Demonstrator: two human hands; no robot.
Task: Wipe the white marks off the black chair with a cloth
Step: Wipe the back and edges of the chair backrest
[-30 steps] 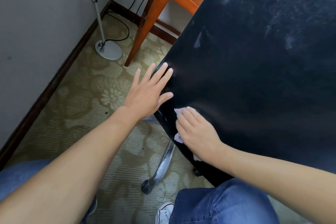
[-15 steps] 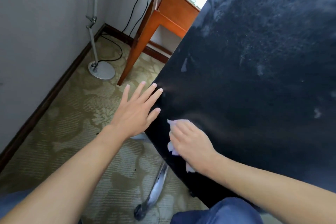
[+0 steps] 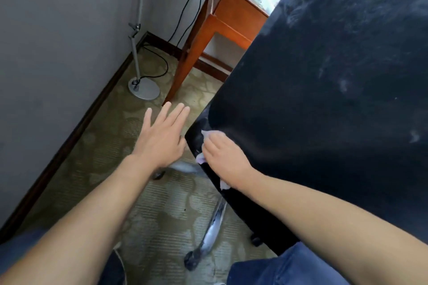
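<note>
We look down from a head-worn camera at two bare forearms reaching toward a large black chair (image 3: 324, 104) that fills the right half of the view. Our right hand (image 3: 223, 158) lies palm-down on the chair's lower left edge, fingers curled over a crumpled white cloth (image 3: 209, 133) and pressing it against the black surface. The cloth sits almost wholly beneath this hand: one corner pokes out past the fingertips at the top, a small fold shows at the thumb side, and another scrap shows beside the wrist. Our left hand (image 3: 161, 136) is just to the left of the chair's edge, fingers straight and slightly spread, holding nothing; we cannot tell whether its thumb side touches the chair. White smudges (image 3: 342, 84) are scattered over the chair's upper and right areas, well apart from the cloth, and fainter streaks lie on the edge right beside it. Below the hands a chrome chair leg (image 3: 214, 227) slants down to a dark caster on patterned beige carpet (image 3: 111, 146). Farther back stand an orange wooden table (image 3: 222, 28) and a silver floor lamp base (image 3: 144, 88) against a grey wall.
</note>
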